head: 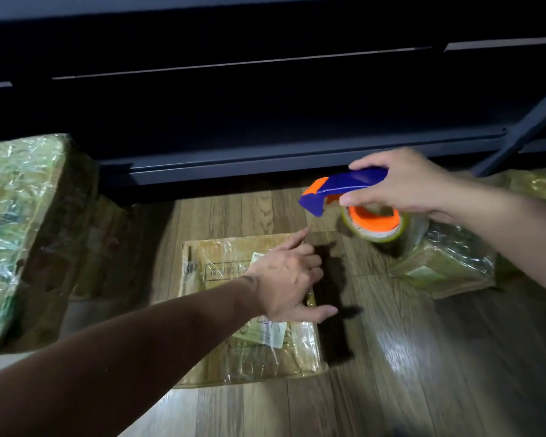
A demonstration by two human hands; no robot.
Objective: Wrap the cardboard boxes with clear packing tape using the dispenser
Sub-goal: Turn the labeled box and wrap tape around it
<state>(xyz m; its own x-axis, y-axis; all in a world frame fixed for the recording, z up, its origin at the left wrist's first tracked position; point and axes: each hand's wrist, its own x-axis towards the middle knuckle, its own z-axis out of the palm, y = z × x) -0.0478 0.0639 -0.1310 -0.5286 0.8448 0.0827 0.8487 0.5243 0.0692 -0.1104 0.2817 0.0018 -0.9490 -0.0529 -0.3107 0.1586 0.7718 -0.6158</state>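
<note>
1. Blue/orange dispenser (344,187): held in air above wood floor (423,357), betw. flat box (281,364) and small wrapped box (448,263). Long axis approx. L–R; cutter nose points L, slightly down. Tape roll (375,223) sits under handle.
2. R hand (404,187): grip closed round dispenser handle.
3. L hand (287,279): grip wide, fingers spread over flat box; contact unclear.
4. Flat box lies on floor, long axis near–far.

Found glossy, crinkled clear film over matt cardboard on the flat box (249,351), smooth plastic on the dispenser (353,182), and polished, reflective wood on the floor (423,357).
</note>
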